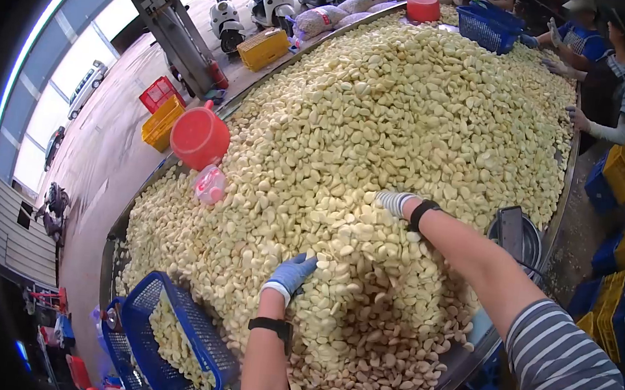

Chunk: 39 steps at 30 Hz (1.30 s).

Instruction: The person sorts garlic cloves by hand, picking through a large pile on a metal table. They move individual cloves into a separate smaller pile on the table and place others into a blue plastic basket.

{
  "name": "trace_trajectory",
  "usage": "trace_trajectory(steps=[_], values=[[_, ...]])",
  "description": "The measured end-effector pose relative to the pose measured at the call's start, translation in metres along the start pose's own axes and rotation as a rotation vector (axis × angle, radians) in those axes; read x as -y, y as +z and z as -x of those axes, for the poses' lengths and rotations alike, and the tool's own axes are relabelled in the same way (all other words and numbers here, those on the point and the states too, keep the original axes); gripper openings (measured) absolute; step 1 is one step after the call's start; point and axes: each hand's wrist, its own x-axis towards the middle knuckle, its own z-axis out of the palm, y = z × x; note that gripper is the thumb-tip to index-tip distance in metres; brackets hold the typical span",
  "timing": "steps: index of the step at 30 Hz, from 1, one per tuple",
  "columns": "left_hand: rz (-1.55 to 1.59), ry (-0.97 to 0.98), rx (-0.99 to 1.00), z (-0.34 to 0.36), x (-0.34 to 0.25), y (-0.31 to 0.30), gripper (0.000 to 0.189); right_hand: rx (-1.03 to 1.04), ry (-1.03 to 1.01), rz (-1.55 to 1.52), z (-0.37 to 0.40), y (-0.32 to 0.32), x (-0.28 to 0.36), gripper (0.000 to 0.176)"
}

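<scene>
A wide, high heap of pale peeled garlic cloves (379, 126) covers the table. My left hand (292, 274), in a blue glove with a white cuff, lies on the near side of the heap with its fingers stretched out and touching the cloves. Further up the slope is my right hand (396, 203) in a grey-and-white striped glove; its fingertips are sunk among the cloves and hidden. At the lower left, a blue basket (197, 334) holds some cloves.
A red scoop (200, 137) and a pink plastic bag (210, 184) lie at the left edge. On the right, a phone (510, 230) rests over a metal bowl (532, 246). Co-workers' gloved hands (578, 119) work at the far right, near another blue basket (486, 30). Stacked crates (611, 299) stand right.
</scene>
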Motion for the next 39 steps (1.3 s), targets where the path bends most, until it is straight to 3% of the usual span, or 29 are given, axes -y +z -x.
trace_trajectory(steps=[2,3,4,5,7,9,11,13,15,17,18,19,20,21,22,23,25,27,29,30,31,33,34,37,38,39], values=[[0.212,-0.195,-0.021,0.045,0.034,0.017,0.077,0.085,-0.141,0.284,0.025,0.052,0.022,0.032],[0.235,-0.216,-0.044,0.072,0.041,0.025,0.077,0.128,-0.189,0.408,0.053,0.071,0.063,0.026],[0.128,-0.153,-0.196,0.104,0.05,0.032,0.075,0.133,-0.283,0.564,0.087,0.082,0.096,0.034],[0.013,-0.112,-0.347,0.138,0.065,0.041,0.073,0.085,-0.304,0.561,0.116,0.091,0.117,0.045],[0.409,-0.018,-0.516,0.197,0.096,0.063,0.06,0.084,-0.343,0.395,0.107,0.116,0.102,0.063],[0.427,0.091,-0.74,0.257,0.13,0.08,0.052,-0.029,-0.278,0.356,0.148,0.113,0.127,0.066],[0.562,0.069,-0.811,0.319,0.147,0.105,0.042,-0.218,-0.445,0.2,0.163,0.118,0.118,0.061],[0.523,-0.073,-0.566,0.351,0.179,0.15,0.042,-0.344,-0.496,-0.033,0.178,0.131,0.118,0.049],[0.231,-0.137,-0.384,0.372,0.186,0.194,0.042,-0.092,-0.245,-0.549,0.212,0.138,0.14,0.033],[0.014,-0.269,-0.264,0.389,0.176,0.204,0.041,0.071,-0.187,-0.757,0.241,0.156,0.145,0.029],[-0.078,-0.287,-0.269,0.398,0.186,0.203,0.041,0.109,-0.124,-0.813,0.252,0.165,0.146,0.032],[0.1,-0.19,-0.346,0.399,0.228,0.213,0.042,0.235,-0.173,-0.913,0.266,0.172,0.139,0.037],[-0.011,-0.358,-0.385,0.409,0.257,0.211,0.043,0.201,-0.132,-0.967,0.277,0.184,0.137,0.036],[0.072,-0.532,-0.417,0.425,0.275,0.201,0.047,0.168,-0.096,-1.019,0.285,0.195,0.139,0.036],[0.335,-0.641,-0.476,0.45,0.282,0.188,0.05,0.172,-0.076,-0.921,0.298,0.199,0.143,0.035],[0.013,-0.737,-0.487,0.459,0.329,0.189,0.053,0.244,-0.12,-0.977,0.301,0.206,0.132,0.033],[-0.135,-0.767,-0.534,0.474,0.322,0.172,0.053,0.214,-0.076,-0.892,0.309,0.215,0.132,0.028],[-0.146,-0.646,-0.543,0.461,0.326,0.16,0.058,0.217,-0.045,-0.603,0.31,0.245,0.132,0.028],[-0.07,-0.484,-0.645,0.425,0.267,0.151,0.06,0.194,-0.171,-0.286,0.317,0.279,0.145,0.026],[-0.085,-0.399,-0.583,0.403,0.236,0.148,0.06,0.067,-0.52,0.131,0.311,0.306,0.142,0.029],[-0.101,-0.313,-0.522,0.385,0.211,0.147,0.06,0.155,-0.477,0.462,0.333,0.311,0.171,0.034],[-0.285,-0.3,-0.377,0.363,0.197,0.154,0.061,0.186,-0.604,0.7,0.345,0.348,0.178,0.037],[-0.261,-0.27,-0.416,0.365,0.21,0.155,0.059,0.213,-0.61,0.77,0.357,0.36,0.185,0.034],[-0.235,-0.538,-0.491,0.387,0.289,0.136,0.04,0.345,-0.501,0.813,0.383,0.396,0.176,0.037],[-0.161,-0.578,-0.492,0.404,0.31,0.124,0.036,0.293,-0.676,0.805,0.382,0.411,0.157,0.035],[-0.33,-0.632,-0.376,0.411,0.319,0.106,0.036,0.242,-0.851,0.797,0.381,0.419,0.147,0.033]])
